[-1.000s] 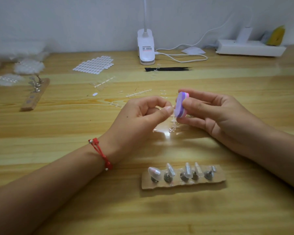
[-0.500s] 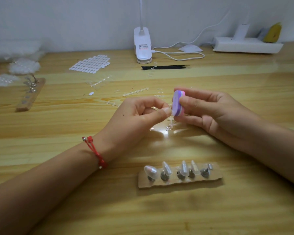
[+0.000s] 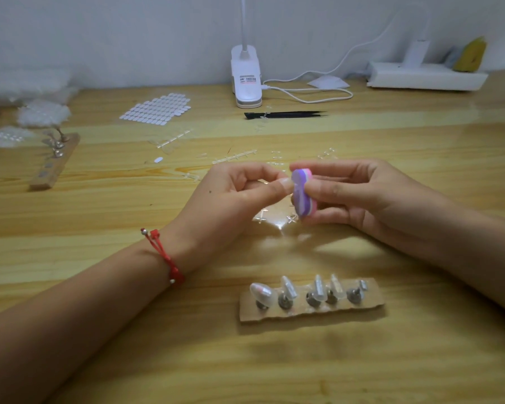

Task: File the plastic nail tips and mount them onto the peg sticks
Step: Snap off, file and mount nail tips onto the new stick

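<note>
Mid-frame, little changes: your right hand (image 3: pixel 362 196) still grips the file block (image 3: pixel 302 193), your left hand (image 3: pixel 231 199) pinches a hidden nail tip, so filing continues

Grips a purple-and-pink buffer block (image 3: pixel 302 193) upright in the right hand (image 3: pixel 359 196), thumb on the near face, fingers behind. Pinches with thumb and forefinger of the left hand (image 3: pixel 233 196) right at the block's left edge, on a nail tip almost fully hidden by the fingertips. Wears a red cord bracelet (image 3: pixel 164 255) on the left wrist. Nearer, flat on the wooden table (image 3: pixel 99 223): a cardboard strip (image 3: pixel 370 304) carrying five metal pegs (image 3: pixel 285 301) with mounted nail tips (image 3: pixel 260 291). Farther back: black tweezers (image 3: pixel 286 114), a sheet of white oval tabs (image 3: pixel 156 109).
</note>
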